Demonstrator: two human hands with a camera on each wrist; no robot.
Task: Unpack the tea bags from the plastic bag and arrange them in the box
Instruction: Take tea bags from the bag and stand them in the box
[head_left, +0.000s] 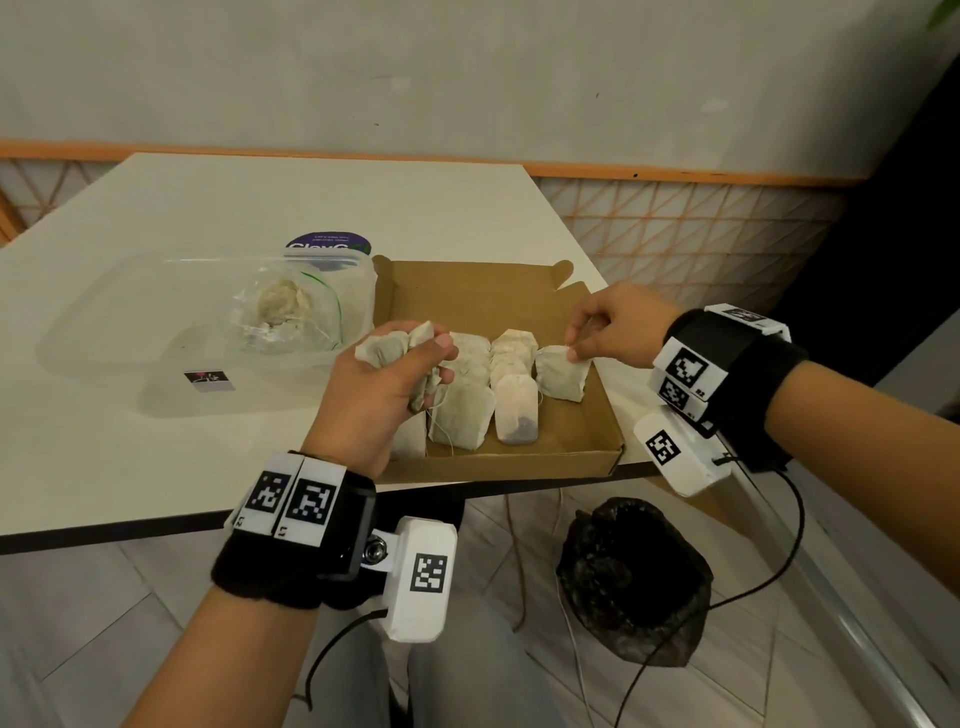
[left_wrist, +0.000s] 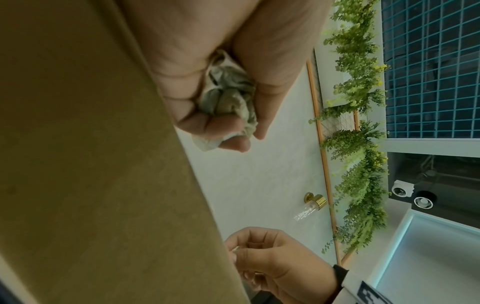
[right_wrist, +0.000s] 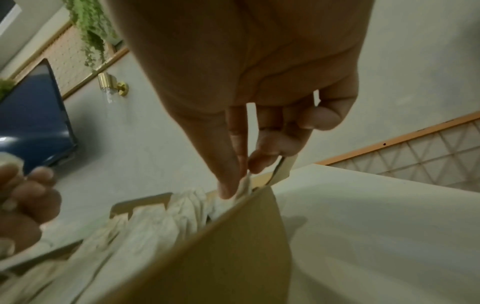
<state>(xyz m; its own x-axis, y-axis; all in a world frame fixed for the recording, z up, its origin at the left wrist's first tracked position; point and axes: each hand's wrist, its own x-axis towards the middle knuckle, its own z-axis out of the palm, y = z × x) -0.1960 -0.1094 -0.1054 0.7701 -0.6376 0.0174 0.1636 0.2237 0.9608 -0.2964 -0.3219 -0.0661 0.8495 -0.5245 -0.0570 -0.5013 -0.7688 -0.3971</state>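
Gripping a crumpled bunch of soft paper tea bags (head_left: 397, 349), the left hand (head_left: 384, 395) hovers over the near-left part of the shallow brown cardboard box (head_left: 597, 441). The right hand (head_left: 615, 330) pinches one flat, pillow-shaped tea bag (head_left: 561, 371) by its top edge at the box's right side. Between the hands, rows of tea bags (head_left: 488, 395) overlap like shingles; I cannot count them exactly. Beyond the left hand, a clear, crinkly plastic bag (head_left: 283, 312) with more bags lies on the pale bench (head_left: 156, 234).

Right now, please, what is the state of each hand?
Left hand: closed around a bunch of tea bags.
Right hand: pinching a single tea bag at its top, over the box.
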